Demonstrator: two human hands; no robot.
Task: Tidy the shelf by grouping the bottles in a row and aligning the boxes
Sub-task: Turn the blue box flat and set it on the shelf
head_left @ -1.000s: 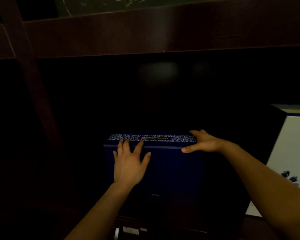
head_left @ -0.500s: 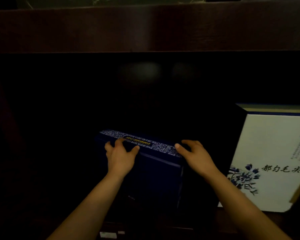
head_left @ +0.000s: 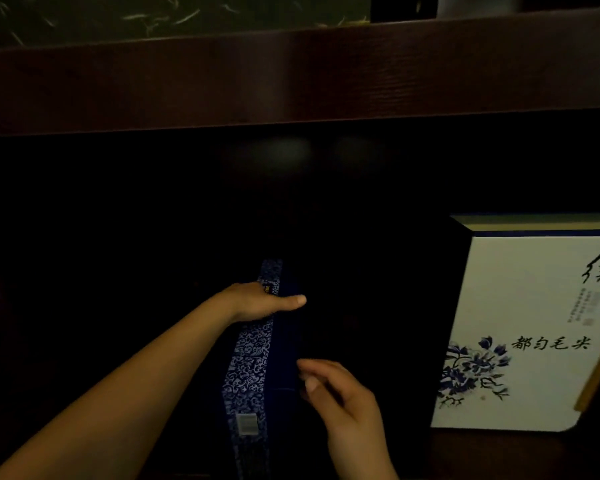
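Head view into a dim shelf bay. The dark blue box (head_left: 248,368) stands on edge in the lower middle of the bay, its narrow side with the blue-and-white scroll pattern turned towards the camera and running away into the depth. A small pale barcode label (head_left: 247,424) sits on the near end of that patterned side. The left hand (head_left: 257,301) grips the blue box about halfway along, coming from the box's left. The fingers go over the patterned side and the thumb lies straight across the dark face to its right. The right hand (head_left: 343,396) is at the near right of the blue box, fingers curled, with their tips at the edge of the dark face. In the shadow it cannot be told whether they hold the box or only touch it. Well apart to the right of the blue box stands an upright white box (head_left: 520,306) with blue flowers and black characters. A tan strip (head_left: 596,381) overlaps its right edge. Above the blue box runs the dark wooden shelf board (head_left: 291,74), with a green patterned panel (head_left: 153,15) resting on it.
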